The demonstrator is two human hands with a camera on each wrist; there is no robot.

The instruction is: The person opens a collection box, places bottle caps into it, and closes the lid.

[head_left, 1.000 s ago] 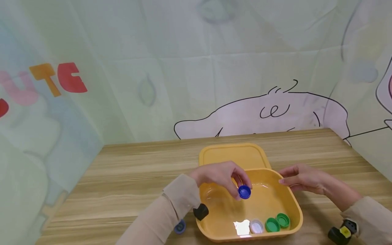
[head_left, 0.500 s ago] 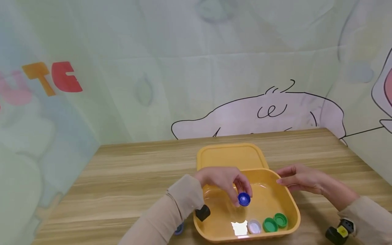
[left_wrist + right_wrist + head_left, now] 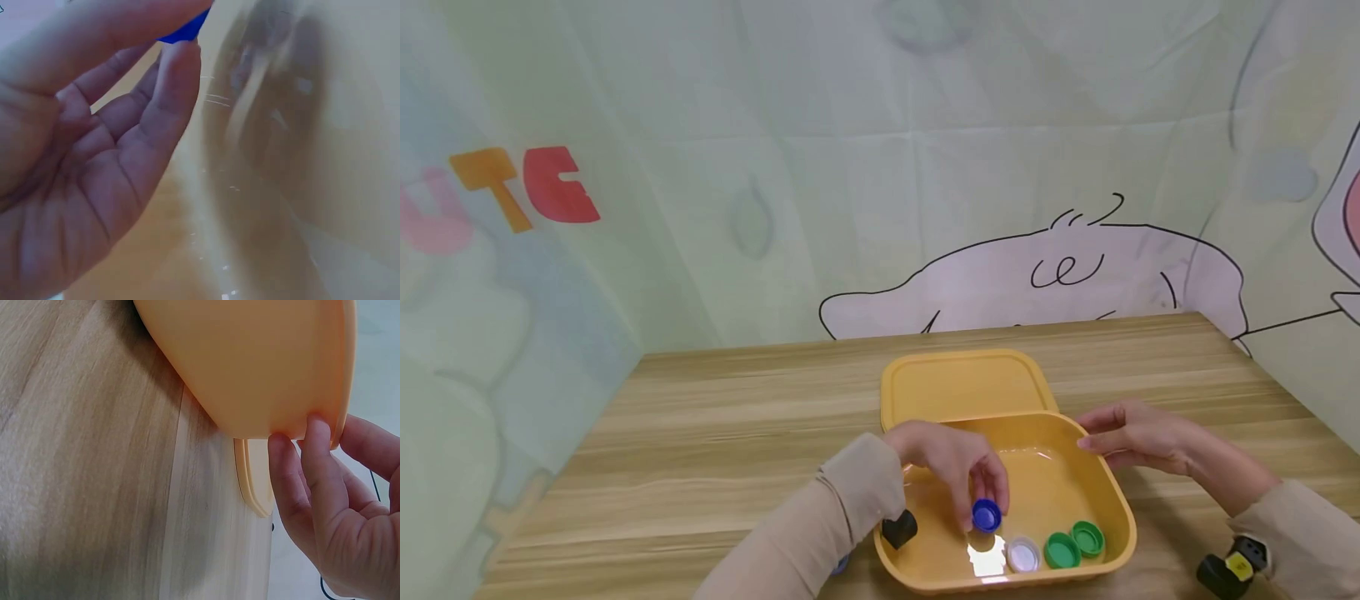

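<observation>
My left hand pinches a blue bottle cap between thumb and fingers, low inside the yellow plastic box. In the left wrist view only a sliver of the blue cap shows between the fingertips. Along the front of the box lie a whitish cap and two green caps, one beside the other. At the far right corner, my right hand grips the box rim. The right wrist view shows its thumb at the rim and fingertips against the outer wall.
Behind the box lies its yellow lid, partly covered by the box. Another blue cap peeks out on the wooden table, mostly hidden by the left sleeve. A printed cloth backdrop hangs beyond the table's far edge.
My left hand has come down and toward the front of the box with the blue cap. The right hand stays at the rim. The view has shifted slightly.
</observation>
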